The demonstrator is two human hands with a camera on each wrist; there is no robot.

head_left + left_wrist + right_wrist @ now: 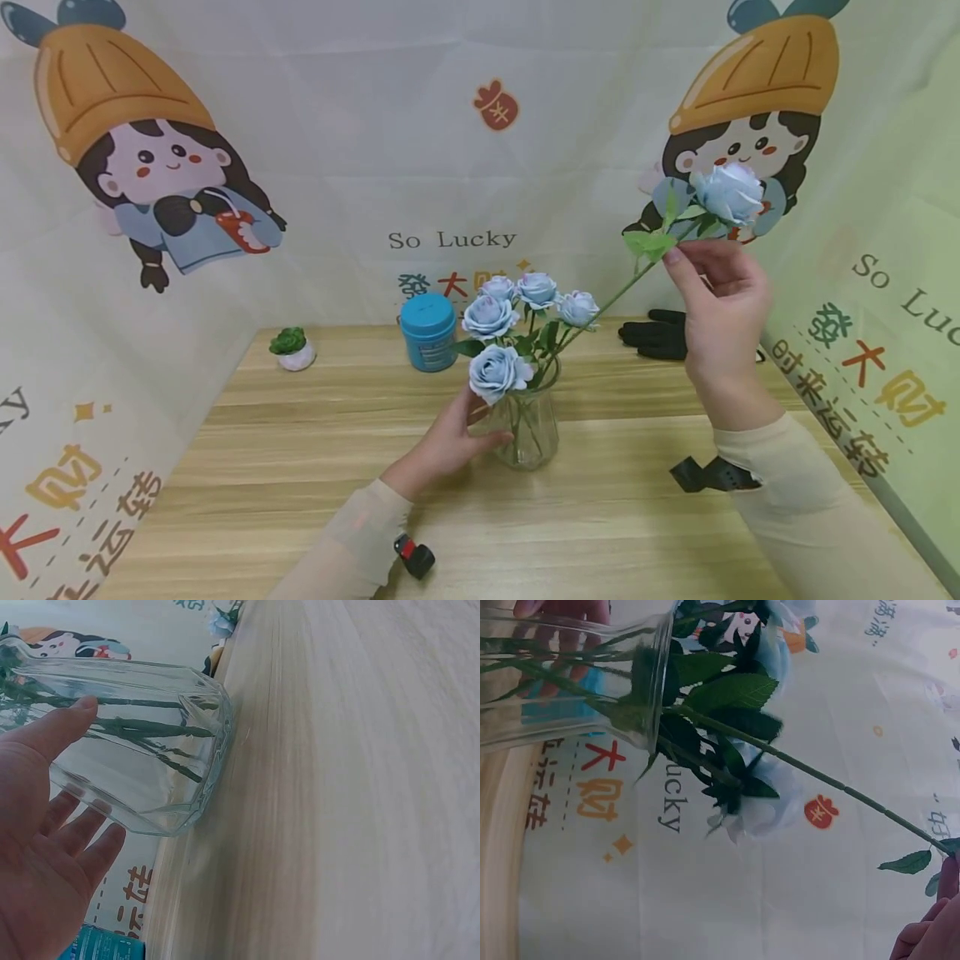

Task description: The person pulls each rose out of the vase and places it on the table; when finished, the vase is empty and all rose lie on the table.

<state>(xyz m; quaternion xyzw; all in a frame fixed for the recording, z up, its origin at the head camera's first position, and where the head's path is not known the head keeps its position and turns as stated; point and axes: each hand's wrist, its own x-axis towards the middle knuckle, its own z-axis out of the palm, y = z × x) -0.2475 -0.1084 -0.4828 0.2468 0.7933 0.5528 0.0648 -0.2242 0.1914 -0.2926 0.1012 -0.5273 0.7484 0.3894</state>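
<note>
In the head view a clear glass vase (536, 433) stands upright on the table, with several pale blue roses (489, 317) in it. My left hand (461, 433) holds the side of the vase, thumb in front and fingers behind; the left wrist view shows the cut stems inside the glass (150, 795). Up at the right, my right hand (723, 292) pinches a long-stemmed blue rose (731, 196) just below its bloom. This rose's green stem (817, 774) slants down into the vase mouth, among the leaves of the others.
Behind the vase stands a blue lidded tub (429, 333). A small potted succulent (292, 346) sits at the back left of the wooden table (300, 467). A black glove (656, 335) lies at the back right. Printed cloth (337, 125) hangs around the table.
</note>
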